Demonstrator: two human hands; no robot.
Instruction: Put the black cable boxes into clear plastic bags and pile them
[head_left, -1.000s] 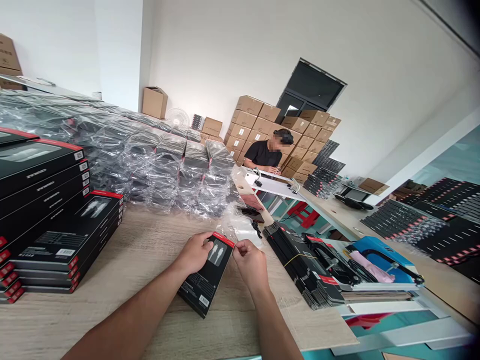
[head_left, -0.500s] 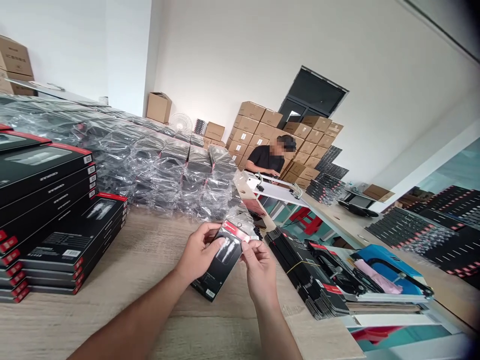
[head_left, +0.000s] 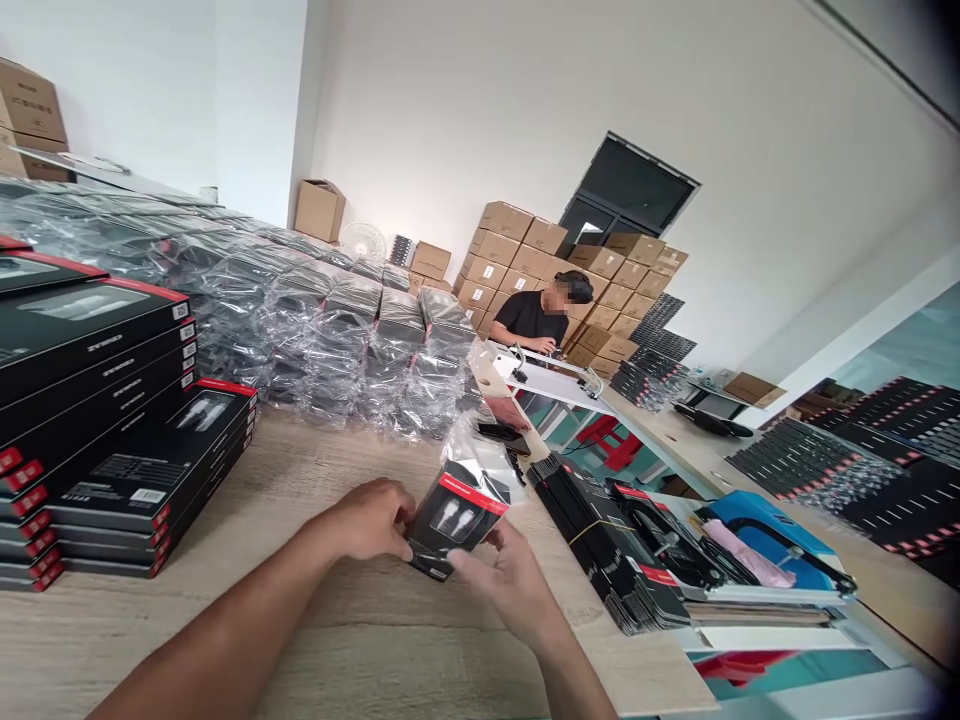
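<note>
Left hand (head_left: pixel 367 520): clenched, fingertips pinching the left edge of the black retail box (head_left: pixel 457 522), which has a red band and a printed picture of two white cable ends. Right hand (head_left: pixel 502 585): open, palm up, fingers (head_left: pixel 472 568) touching the box's lower edge. Box held just above the counter (head_left: pixel 420 645), tilted, between both hands at 12 o'clock from you. A clear plastic bag (head_left: pixel 476 450) covers the box's upper part and rises loosely above it; how far the box sits inside cannot be told.

At your 10 o'clock, just beyond the left hand, lies a low stack of matching boxes (head_left: pixel 154 465), with a taller stack (head_left: pixel 82 345) behind it. At 2 o'clock, a strapped bundle of flat black sleeves (head_left: pixel 600 545) lies on the counter, near a blue item with a black handle (head_left: pixel 772 535) and a pink strip (head_left: pixel 742 555).

Farther out at 11 o'clock, rows of bagged boxes (head_left: pixel 360 350) are piled high. At 1 o'clock, a co-worker (head_left: pixel 529 320) in a black shirt sits at a white bench fixture (head_left: pixel 540 375), hands near it, with stacked cardboard cartons (head_left: pixel 540 270) behind. At 3 o'clock, more black boxes (head_left: pixel 847 470) lie in rows.
</note>
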